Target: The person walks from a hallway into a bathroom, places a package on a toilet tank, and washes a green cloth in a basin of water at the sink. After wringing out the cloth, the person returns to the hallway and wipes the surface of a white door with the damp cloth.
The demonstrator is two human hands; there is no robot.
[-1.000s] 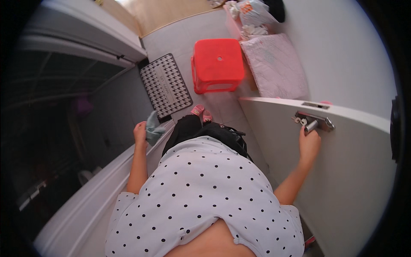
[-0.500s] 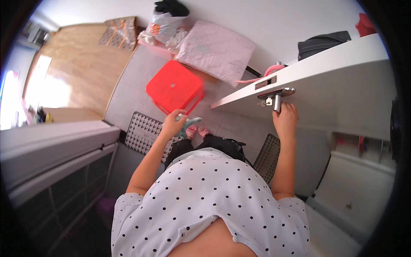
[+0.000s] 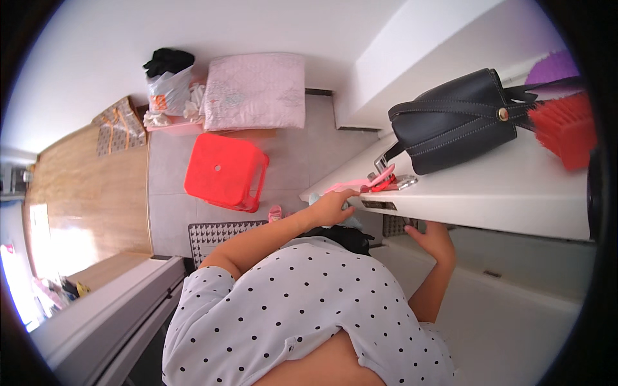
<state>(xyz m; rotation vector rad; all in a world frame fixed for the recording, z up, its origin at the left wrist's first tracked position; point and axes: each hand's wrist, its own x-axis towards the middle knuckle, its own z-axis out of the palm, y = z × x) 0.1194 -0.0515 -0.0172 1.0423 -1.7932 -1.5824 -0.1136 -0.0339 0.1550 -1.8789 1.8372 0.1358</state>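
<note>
White surface [image 3: 502, 186] carries a black handbag [image 3: 454, 119]. Left hand [image 3: 335, 207], fingers loosely curled, touches a pink object [image 3: 360, 185] at the edge. Right hand [image 3: 432, 239] rests half-open beneath the surface, empty.

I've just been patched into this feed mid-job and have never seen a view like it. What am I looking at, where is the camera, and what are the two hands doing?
There is no machine here: a person in a white polka-dot top works with bare hands. The single picture comes from a fisheye camera on their head, looking down, so straight edges bend. The left hand reaches to the edge of a white door, beside a pink strip-like item at the metal door handle; its fingers seem to touch it, though I cannot tell if they grip. The right hand is on the door's other side. A black leather handbag hangs on the door. On the floor below stands a red plastic stool.
</note>
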